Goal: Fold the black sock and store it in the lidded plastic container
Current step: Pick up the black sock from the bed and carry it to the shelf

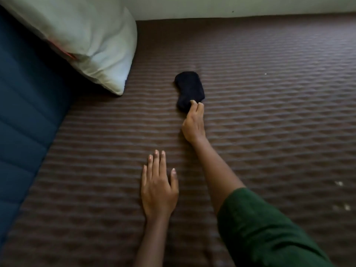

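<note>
A small black sock (188, 89) lies flat on the brown striped bed cover (269, 112), near the middle of the view. My right hand (193, 124) reaches forward and pinches the sock's near end between thumb and fingers. Closer to me, my left hand (159, 187) rests palm down on the cover, fingers spread and holding nothing. No plastic container is in view.
A pale pillow (86, 39) lies at the upper left, partly over a dark blue padded surface (25, 122) running down the left side. A light wall (240, 6) borders the far edge of the bed. My right arm wears a green sleeve (269, 234).
</note>
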The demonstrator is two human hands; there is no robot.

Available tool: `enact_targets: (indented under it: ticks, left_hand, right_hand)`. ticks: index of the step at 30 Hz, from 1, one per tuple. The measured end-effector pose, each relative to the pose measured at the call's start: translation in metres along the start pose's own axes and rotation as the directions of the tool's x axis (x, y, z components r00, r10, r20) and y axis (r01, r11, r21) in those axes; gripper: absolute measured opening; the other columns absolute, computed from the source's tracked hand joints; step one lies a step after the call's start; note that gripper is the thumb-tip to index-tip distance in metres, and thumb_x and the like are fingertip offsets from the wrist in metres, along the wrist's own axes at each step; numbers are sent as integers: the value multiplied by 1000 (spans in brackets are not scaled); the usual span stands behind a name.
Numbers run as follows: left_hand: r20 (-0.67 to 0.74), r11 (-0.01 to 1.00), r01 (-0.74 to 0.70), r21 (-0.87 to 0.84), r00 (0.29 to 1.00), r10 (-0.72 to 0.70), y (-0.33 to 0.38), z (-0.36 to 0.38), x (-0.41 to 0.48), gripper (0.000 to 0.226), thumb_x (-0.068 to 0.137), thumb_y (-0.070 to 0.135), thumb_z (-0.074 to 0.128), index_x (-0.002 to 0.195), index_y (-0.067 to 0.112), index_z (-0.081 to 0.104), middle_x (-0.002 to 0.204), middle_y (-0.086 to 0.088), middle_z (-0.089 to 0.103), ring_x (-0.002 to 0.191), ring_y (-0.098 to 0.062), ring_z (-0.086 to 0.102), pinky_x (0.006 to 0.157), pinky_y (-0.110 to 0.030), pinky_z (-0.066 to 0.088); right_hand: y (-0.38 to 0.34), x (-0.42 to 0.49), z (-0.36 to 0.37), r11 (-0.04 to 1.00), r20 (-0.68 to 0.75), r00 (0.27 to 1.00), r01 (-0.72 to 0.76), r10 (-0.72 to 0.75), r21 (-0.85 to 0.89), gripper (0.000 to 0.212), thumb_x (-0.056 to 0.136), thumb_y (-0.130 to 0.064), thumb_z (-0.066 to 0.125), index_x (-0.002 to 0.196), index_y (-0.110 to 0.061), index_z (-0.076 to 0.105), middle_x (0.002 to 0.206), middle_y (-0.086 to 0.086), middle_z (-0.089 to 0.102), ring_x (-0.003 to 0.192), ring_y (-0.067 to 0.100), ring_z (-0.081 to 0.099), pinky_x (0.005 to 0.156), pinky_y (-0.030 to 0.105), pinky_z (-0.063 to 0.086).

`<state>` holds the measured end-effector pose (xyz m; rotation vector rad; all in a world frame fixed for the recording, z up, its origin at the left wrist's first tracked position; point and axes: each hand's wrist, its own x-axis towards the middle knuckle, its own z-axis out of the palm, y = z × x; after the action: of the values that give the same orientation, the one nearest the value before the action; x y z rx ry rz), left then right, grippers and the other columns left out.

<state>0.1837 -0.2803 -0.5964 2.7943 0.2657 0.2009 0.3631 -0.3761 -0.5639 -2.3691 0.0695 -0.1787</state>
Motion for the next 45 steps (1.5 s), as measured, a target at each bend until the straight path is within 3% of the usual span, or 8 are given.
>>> enact_targets:
  ticks: [8, 13, 26, 32, 35, 39, 42, 45]
  left_hand:
    - [-22, 999, -25, -24, 999, 25, -7, 6, 7, 61, 87, 36, 35, 143, 12, 42, 150, -8, 43, 140, -24, 39, 115, -37, 18]
    - [-84, 997, -52, 50, 995, 56, -10, 21, 8, 62, 87, 35, 36, 143, 10, 42, 149, -11, 42, 139, -26, 40, 114, -38, 18]
    - [-68, 994, -40, 104, 997, 47, -5, 14, 5, 63, 93, 39, 26, 151, 14, 25, 158, -6, 25, 148, -21, 20, 121, -39, 15]
    - [199, 994, -67, 82, 979, 50, -3, -24, 15, 64, 97, 43, 32, 153, 17, 13, 162, -1, 11, 149, -19, 11, 121, -38, 15]
    - [396, 995, -33, 92, 918, -6, -4, -49, 5, 71, 96, 45, 39, 153, 21, 6, 163, 3, -1, 150, -17, 2, 120, -41, 17]
    - [601, 992, 8, 126, 795, -83, 4, -66, -43, 81, 92, 41, 49, 153, 17, 1, 162, 0, -7, 150, -21, 0, 120, -43, 20]
    - [720, 995, 77, 63, 686, -99, 7, -104, -64, 82, 89, 39, 57, 152, 11, 14, 161, -10, 9, 148, -28, 14, 120, -41, 21]
    - [621, 971, 232, -52, 769, -150, 12, -169, -82, 83, 86, 33, 64, 151, 8, 19, 160, -14, 14, 149, -29, 10, 122, -35, 15]
  right_hand:
    - [14, -202, -4, 1000, -212, 977, 2, -8, -29, 57, 82, 0, 47, 137, -7, 31, 131, 21, 42, 112, 33, 53, 94, 43, 51]
    - [26, -191, 23, 935, -265, 950, 62, -162, -349, 54, 90, -39, 44, 132, -6, 46, 115, 17, 55, 105, 27, 46, 91, 43, 50]
    - [28, -193, 22, 957, -287, 941, 101, -180, -272, 57, 89, -32, 59, 135, -7, 37, 121, 21, 56, 108, 35, 58, 96, 46, 47]
    - [25, -196, 11, 981, -199, 971, 98, -131, -169, 51, 89, -14, 42, 139, -4, 39, 128, 23, 49, 117, 38, 49, 106, 46, 35]
    - [17, -198, -1, 982, -101, 991, 71, -89, -175, 61, 84, -26, 25, 140, -4, 37, 131, 21, 46, 118, 35, 46, 107, 45, 33]
    - [-10, -192, -47, 979, 146, 989, 26, 4, -204, 56, 85, -5, 46, 140, -7, 33, 134, 16, 40, 119, 33, 44, 101, 42, 39]
    - [-48, -189, -92, 983, 248, 968, 80, -38, -165, 41, 90, -18, 52, 129, -9, 42, 128, 12, 44, 111, 29, 51, 85, 37, 49]
    - [-103, -197, -138, 983, 298, 943, 173, -148, -59, 29, 95, -31, 49, 110, -7, 54, 112, 9, 50, 92, 25, 58, 71, 33, 48]
